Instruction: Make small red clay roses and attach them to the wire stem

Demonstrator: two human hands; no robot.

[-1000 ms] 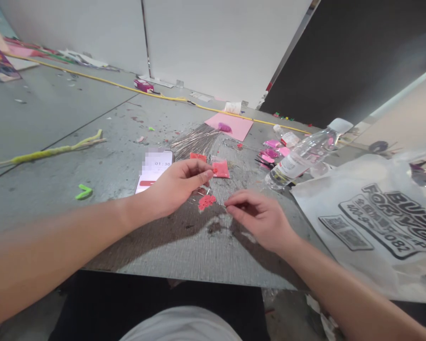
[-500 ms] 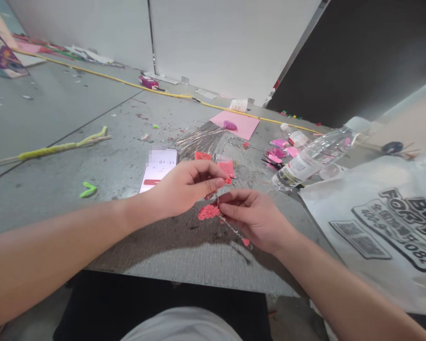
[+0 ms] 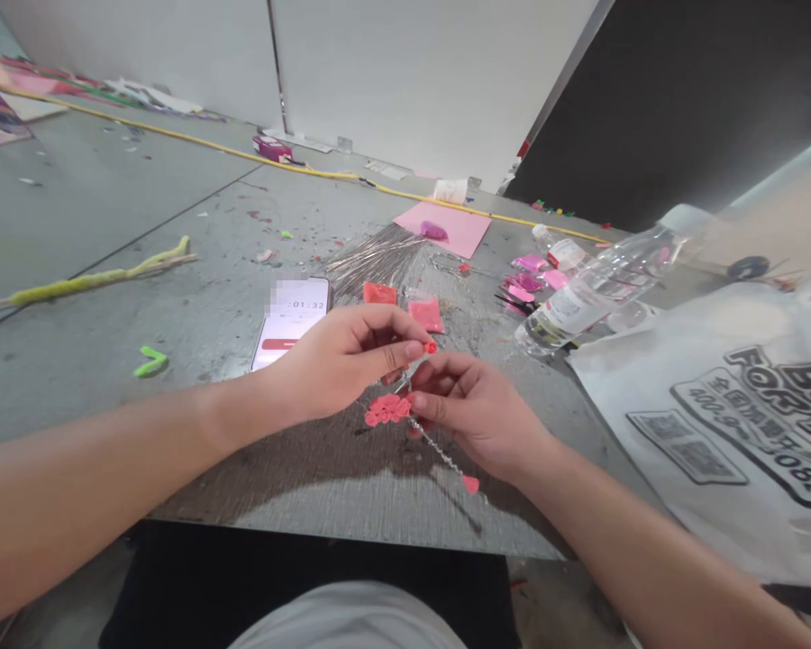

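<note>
Between the thumb and forefinger of my left hand (image 3: 351,356) is a small red flower (image 3: 431,347), pinched near its edge. My right hand (image 3: 469,406) grips a twisted silver wire stem (image 3: 439,449) close to a cluster of coral-pink flowers (image 3: 387,408). The stem slants down to the right and ends in a pink heart-shaped piece (image 3: 470,485). My two hands are close together above the near part of the table. The right hand's other fingers curl behind the stem and are partly hidden.
Past my hands lie a red packet (image 3: 379,294), a pink packet (image 3: 425,313) and a bundle of thin wires (image 3: 378,257). A phone (image 3: 292,315) with a running timer is at left. On the right are a plastic bottle (image 3: 595,279) and a white bag (image 3: 649,388).
The view has shifted slightly. Both hands keep their grips; the flower cluster and the stem's lower end have tilted a little. The phone's timer has gone from 01:31 to 01:32.
</note>
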